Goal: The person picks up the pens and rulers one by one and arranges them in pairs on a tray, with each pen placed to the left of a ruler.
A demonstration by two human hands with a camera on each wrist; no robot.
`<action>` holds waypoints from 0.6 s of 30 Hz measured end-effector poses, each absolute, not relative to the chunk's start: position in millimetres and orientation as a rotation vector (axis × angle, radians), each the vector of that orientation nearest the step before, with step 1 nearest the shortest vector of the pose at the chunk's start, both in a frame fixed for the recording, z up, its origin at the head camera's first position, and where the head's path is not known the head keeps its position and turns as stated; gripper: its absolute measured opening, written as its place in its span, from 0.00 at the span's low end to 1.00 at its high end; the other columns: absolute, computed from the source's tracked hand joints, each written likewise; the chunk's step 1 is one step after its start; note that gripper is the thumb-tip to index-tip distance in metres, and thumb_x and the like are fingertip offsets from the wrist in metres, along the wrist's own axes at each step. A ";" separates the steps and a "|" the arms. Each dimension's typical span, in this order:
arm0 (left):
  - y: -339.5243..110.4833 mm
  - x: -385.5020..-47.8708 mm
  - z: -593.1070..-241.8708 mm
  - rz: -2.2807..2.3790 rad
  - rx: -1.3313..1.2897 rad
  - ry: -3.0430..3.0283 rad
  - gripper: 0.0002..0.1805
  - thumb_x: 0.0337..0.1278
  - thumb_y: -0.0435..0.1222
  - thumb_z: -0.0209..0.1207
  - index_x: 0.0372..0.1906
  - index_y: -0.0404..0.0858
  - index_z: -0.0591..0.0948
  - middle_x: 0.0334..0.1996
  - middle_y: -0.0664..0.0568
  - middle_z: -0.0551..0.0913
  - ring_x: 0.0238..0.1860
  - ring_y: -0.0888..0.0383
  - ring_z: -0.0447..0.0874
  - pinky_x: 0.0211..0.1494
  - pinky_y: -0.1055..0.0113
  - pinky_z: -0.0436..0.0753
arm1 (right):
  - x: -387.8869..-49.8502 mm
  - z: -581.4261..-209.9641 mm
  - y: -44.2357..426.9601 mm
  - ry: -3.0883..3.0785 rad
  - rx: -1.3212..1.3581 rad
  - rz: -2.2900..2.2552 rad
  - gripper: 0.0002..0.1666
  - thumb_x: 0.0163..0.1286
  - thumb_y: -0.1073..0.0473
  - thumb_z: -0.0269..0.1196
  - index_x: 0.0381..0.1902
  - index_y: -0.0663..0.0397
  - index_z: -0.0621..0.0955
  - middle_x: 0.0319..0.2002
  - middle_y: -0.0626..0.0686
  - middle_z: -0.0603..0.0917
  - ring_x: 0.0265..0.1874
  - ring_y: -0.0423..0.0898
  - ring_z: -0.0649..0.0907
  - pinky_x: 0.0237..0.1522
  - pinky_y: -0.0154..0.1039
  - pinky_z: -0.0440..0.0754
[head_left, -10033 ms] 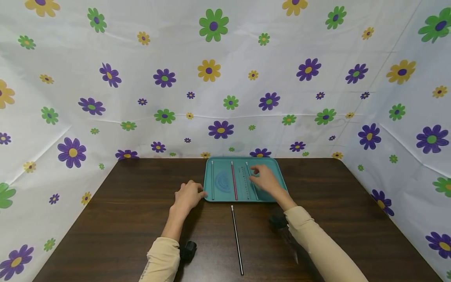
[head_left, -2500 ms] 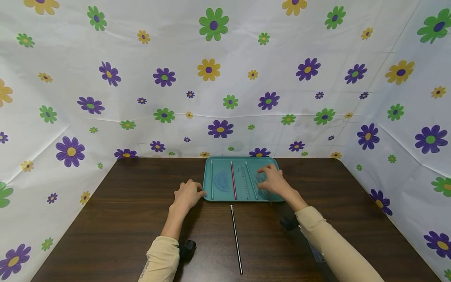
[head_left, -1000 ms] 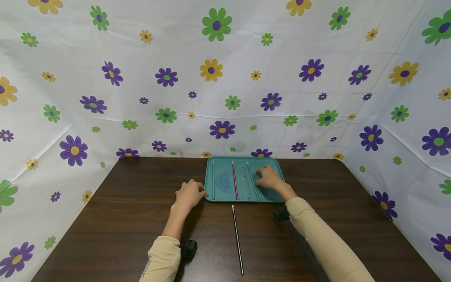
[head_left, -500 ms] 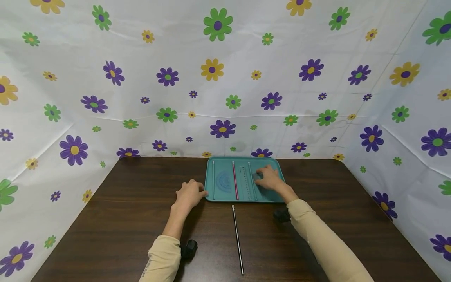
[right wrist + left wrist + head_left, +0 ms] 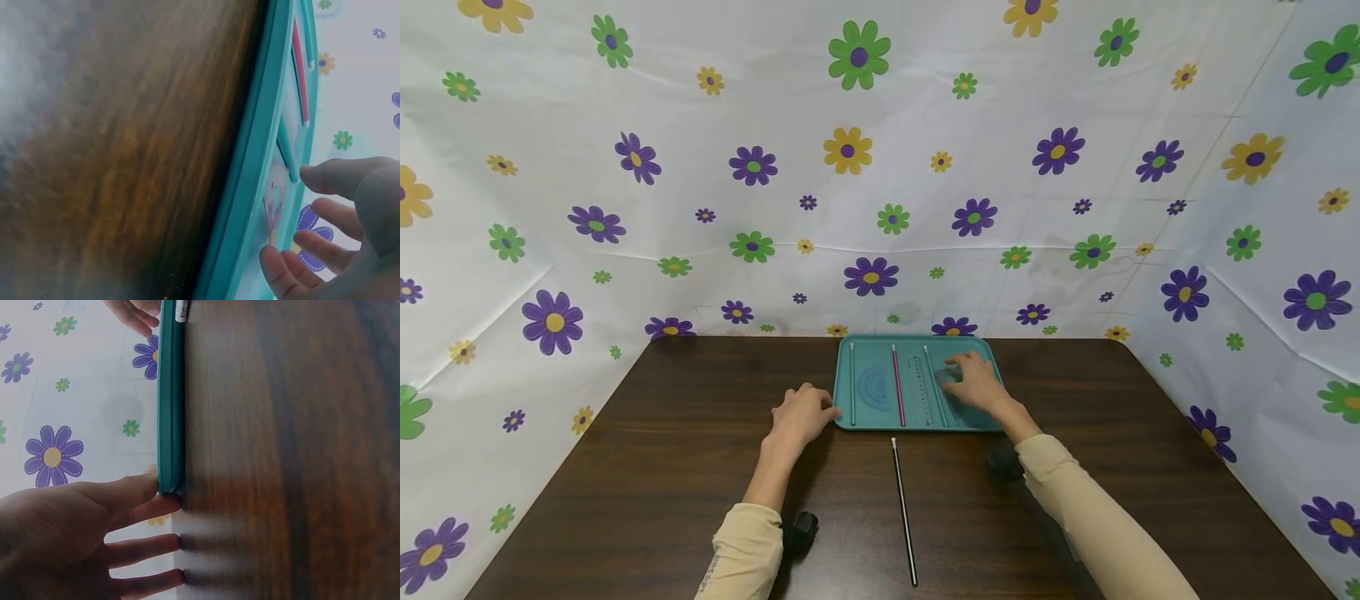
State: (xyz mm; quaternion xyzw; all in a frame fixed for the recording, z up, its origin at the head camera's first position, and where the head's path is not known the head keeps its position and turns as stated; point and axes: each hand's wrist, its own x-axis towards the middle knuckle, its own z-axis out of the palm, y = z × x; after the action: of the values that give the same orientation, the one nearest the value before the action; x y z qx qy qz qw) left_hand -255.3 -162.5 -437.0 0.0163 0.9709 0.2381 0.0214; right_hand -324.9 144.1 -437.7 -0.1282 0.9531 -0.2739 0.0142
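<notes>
My left hand [image 5: 801, 412] rests at the near left corner of a teal tray [image 5: 995, 367]. Its thumb touches the rim, and the other fingers are spread with their tips down on the table. Over the tray's right side hovers my right hand [image 5: 976, 381], fingers loosely bent and apart. A clear flat plastic piece [image 5: 275, 194] lies under it, partly hidden; its full shape cannot be made out. Left of that hand are a teal pencil [image 5: 936, 387], a clear ruler [image 5: 919, 390], a red pencil [image 5: 898, 387], a blue protractor [image 5: 874, 388] and another teal pencil [image 5: 852, 383].
A black pencil [image 5: 904, 512] with a white end lies on the brown table [image 5: 647, 467] in front of the tray. Flower-printed white sheeting [image 5: 782, 108] stands behind and at both sides.
Since the frame 2.5 s ago, my right hand has shifted slightly left and lower over the clear piece. The right teal pencil has wobbled a little. My left hand keeps its place.
</notes>
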 end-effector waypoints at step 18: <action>-161.3 -254.2 -437.7 0.746 0.051 3.015 0.17 0.64 0.46 0.63 0.50 0.39 0.86 0.58 0.38 0.78 0.62 0.32 0.69 0.60 0.23 0.64 | -286.4 -434.0 123.2 3.070 -0.592 -0.812 0.25 0.69 0.58 0.64 0.62 0.62 0.78 0.50 0.62 0.80 0.50 0.60 0.75 0.51 0.57 0.75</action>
State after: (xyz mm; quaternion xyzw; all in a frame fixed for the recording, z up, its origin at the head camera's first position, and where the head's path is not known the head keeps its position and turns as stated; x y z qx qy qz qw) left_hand -254.2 -161.3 -437.7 0.0165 0.9705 0.2400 0.0174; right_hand -286.4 123.2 -434.0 -0.1831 0.9494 -0.2511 -0.0445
